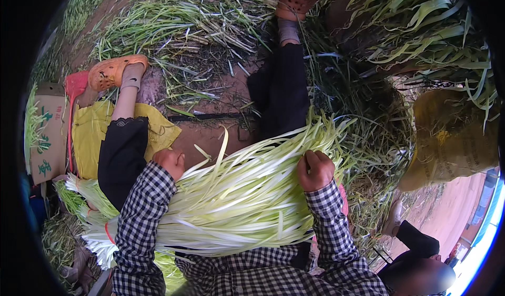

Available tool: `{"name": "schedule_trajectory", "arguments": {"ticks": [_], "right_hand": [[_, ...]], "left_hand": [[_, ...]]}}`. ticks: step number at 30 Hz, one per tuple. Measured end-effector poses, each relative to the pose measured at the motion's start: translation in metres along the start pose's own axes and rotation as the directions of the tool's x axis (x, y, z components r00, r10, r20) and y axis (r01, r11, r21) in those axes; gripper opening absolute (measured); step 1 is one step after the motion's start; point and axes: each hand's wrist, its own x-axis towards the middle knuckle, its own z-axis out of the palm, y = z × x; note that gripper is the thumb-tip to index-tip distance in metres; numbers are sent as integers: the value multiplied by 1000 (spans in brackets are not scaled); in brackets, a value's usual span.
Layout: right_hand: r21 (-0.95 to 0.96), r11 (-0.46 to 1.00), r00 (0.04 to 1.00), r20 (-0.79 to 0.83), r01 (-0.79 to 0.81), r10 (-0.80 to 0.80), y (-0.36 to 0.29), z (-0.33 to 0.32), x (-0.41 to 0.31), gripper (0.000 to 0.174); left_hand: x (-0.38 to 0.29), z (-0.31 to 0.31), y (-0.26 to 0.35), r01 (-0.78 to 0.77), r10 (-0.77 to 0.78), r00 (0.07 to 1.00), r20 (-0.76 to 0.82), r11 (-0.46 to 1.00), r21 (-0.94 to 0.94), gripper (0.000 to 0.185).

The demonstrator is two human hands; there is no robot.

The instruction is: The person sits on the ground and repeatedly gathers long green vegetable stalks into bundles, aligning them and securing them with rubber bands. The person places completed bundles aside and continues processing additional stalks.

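Note:
A large bundle of pale yellow-green leafy stalks [244, 201], like blanched chives, lies across my lap. Its white ends point left, bound with a red band [109, 233]; the leafy tips spread to the right. My left hand [169, 164] is at the upper left edge of the bundle, fingers curled; whether a stalk is between them I cannot tell. Over the leaves near the tips is my right hand [315, 170], its fingers bent; their grip is unclear. Further banded bundles [92, 195] lie beside my leg at the left.
Loose green leaves [165, 20] litter the ground ahead. A cardboard box [49, 130], a red long-handled tool [71, 118] and a yellow sheet [88, 138] are at the left. Darker leaves [426, 28] heap at the upper right, above a yellowish sack [453, 138]. Another person [418, 240] is at the lower right.

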Motion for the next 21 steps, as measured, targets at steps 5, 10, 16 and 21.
{"name": "schedule_trajectory", "arguments": {"ticks": [5,10,16,21], "right_hand": [[20,997,996,-60,69,-67,20,-24,-10,5],[-169,983,983,-177,-73,42,98,-90,-27,15],[-463,859,964,-241,-219,116,179,-137,-105,18],[-486,767,890,-53,-419,453,211,-108,-192,11]], "left_hand": [[-19,7,19,-14,64,981,185,966,-258,11],[-48,-19,41,28,59,977,206,919,-394,10],[-86,-45,70,-37,74,993,90,935,-352,8],[-109,-44,81,-133,134,991,-19,939,-318,5]]}}
